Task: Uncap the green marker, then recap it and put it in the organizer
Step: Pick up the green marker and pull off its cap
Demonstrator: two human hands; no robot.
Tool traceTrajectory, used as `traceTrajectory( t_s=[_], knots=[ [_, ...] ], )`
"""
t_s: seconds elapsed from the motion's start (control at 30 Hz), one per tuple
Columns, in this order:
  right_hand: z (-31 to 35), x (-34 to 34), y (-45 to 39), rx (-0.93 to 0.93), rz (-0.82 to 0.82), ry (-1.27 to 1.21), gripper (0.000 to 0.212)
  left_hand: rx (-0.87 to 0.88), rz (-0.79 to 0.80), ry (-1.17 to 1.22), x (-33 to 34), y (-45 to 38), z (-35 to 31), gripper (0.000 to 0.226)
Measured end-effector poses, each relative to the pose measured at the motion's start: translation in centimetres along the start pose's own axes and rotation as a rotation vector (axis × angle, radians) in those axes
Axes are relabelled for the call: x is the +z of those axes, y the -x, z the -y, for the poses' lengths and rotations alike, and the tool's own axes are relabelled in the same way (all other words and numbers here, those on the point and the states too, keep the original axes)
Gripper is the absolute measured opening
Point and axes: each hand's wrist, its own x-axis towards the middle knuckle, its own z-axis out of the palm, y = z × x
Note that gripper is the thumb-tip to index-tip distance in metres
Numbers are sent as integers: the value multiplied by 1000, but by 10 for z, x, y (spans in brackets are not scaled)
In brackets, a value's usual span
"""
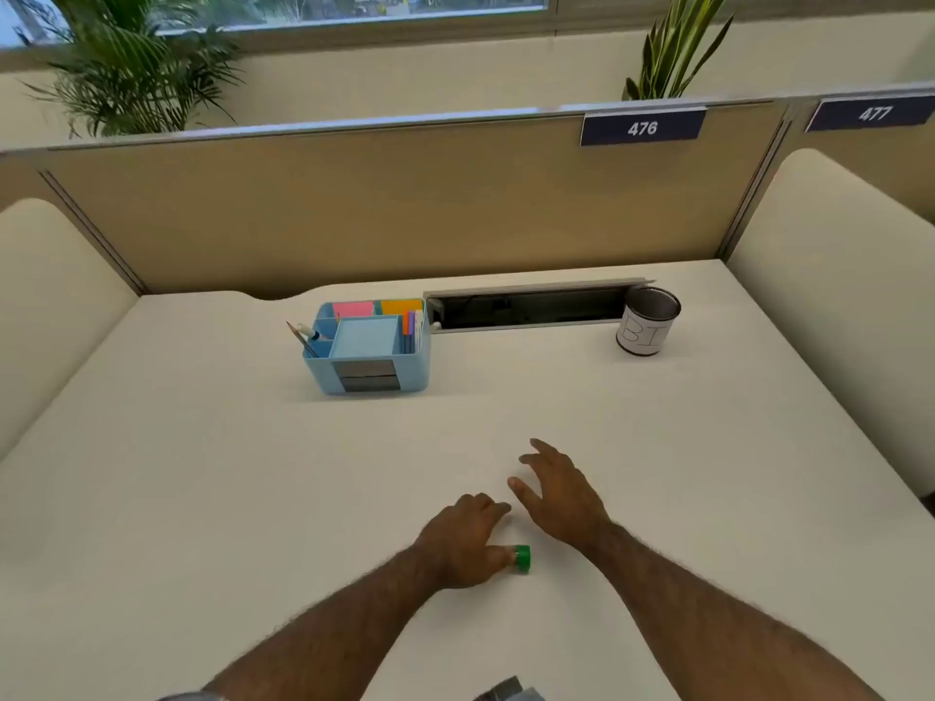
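Green marker [522, 558], only the green end visible past the left hand [463, 543]. Off-white desk [202, 498]. Light blue organizer [368, 346] with grey drawer fronts; pink [352, 309] and orange [401, 306] sticky notes at the back, pale blue pad [367, 336] in the middle, orange, purple and white pens [411, 330] on the right side. Dark mesh cup [648, 321] wrapped in a white label with black handwritten letters. Tan partition [405, 204]. Navy signs, white numerals: 476 [642, 128], 477 [874, 113]. Cream side panels. Green plants behind.
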Motion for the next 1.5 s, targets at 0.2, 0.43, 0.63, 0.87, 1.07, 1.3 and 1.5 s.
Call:
traceTrajectory(
  t_s=[0.2, 0.43, 0.63, 0.87, 1.07, 1.3, 1.5],
  knots=[
    [-7, 11, 11, 21, -35, -95, 32, 130, 15, -154, 16, -4, -14, 46],
    [-1, 8, 9, 116, -80, -340, 23, -103, -152, 389, 6, -15, -17, 42],
    [16, 5, 7, 110, 144, -567, 32, -329, -396, 817, -21, -31, -7, 41],
    [28, 2, -7, 67, 215, -558, 29, -365, -345, 1286, -34, -43, 8, 44],
    [30, 5, -13, 124, 224, -641, 29, -332, -377, 1389, -34, -50, 13, 12],
    [29, 7, -20, 166, 210, -637, 24, -473, -295, 1796, -28, -55, 20, 28],
    [34, 6, -23, 171, 194, -575, 30, -477, -336, 1848, -28, -58, 23, 25]
  ],
)
